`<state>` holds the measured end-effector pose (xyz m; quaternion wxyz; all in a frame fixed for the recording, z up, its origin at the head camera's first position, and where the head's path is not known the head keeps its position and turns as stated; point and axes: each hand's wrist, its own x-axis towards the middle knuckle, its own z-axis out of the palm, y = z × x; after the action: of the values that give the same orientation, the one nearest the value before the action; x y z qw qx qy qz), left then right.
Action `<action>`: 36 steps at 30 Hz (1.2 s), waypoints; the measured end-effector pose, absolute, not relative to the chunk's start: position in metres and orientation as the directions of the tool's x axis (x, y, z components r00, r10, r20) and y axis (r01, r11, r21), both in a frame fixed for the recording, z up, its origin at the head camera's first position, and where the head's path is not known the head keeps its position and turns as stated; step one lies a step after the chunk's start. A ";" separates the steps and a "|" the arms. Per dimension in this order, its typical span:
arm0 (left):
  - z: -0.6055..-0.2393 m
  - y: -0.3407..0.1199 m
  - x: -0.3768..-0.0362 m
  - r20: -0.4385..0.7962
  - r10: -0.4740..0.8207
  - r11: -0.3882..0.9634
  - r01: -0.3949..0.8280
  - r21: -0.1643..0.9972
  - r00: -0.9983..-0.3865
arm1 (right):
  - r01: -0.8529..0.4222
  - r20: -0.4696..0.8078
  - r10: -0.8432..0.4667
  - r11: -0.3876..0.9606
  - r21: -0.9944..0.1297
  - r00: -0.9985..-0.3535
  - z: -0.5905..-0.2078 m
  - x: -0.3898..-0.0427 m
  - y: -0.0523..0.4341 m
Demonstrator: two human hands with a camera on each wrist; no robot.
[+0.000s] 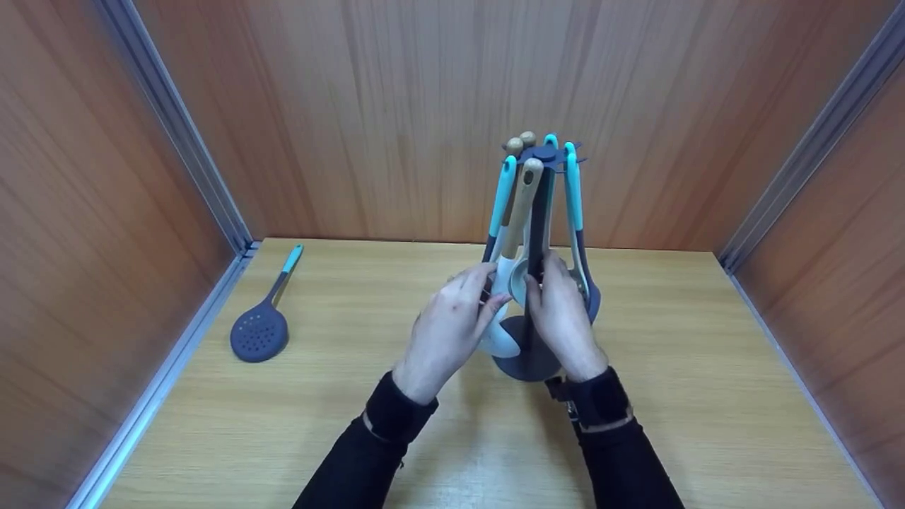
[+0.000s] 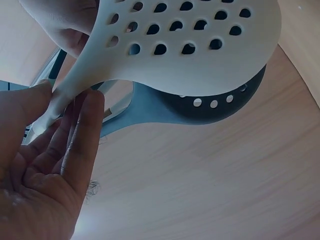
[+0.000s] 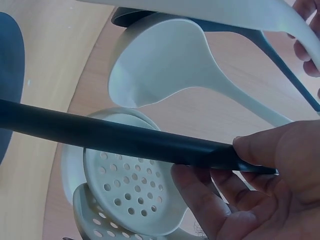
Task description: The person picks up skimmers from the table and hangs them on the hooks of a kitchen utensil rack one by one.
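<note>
Between the thumb and fingers of my left hand [image 1: 449, 325] is the neck of a white slotted turner [image 2: 165, 75] with teardrop holes and a wooden handle [image 1: 523, 208]. It stands near upright at the front of a dark utensil stand [image 1: 544, 152]. My right hand [image 1: 565, 314] grips the stand's black pole [image 3: 125, 137], partway up. Around the pole hang a white ladle [image 3: 155, 60], a white skimmer [image 3: 132, 192] with round holes and a dark blue perforated spoon [image 2: 165, 107]. Whether the turner's handle end is hooked on the stand, I cannot tell.
A dark blue skimmer [image 1: 259, 334] with a turquoise handle lies on the table [image 1: 353, 311] at the left. The stand's round base [image 1: 527, 367] shows below my hands. Wood-look panels [image 1: 396, 127] close off the back and both sides.
</note>
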<state>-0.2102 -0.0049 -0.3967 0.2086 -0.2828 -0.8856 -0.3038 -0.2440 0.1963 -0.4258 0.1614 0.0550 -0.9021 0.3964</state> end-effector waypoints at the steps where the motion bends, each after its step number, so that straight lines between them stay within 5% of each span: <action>1: -0.396 -0.006 -0.210 0.543 0.374 0.654 0.629 0.420 -0.752 | -0.234 0.342 0.027 0.677 -0.698 -0.939 -0.426 -0.244 0.196; 36: -0.386 -0.058 -0.241 0.501 0.182 0.758 0.445 0.477 -0.846 | -0.257 0.368 0.021 0.679 -0.688 -0.930 -0.427 -0.243 0.196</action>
<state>-0.2413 -0.0584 -0.3860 0.2176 -0.1720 -0.9119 -0.3026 -0.2426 0.1961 -0.4273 0.1757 0.0653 -0.8991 0.3955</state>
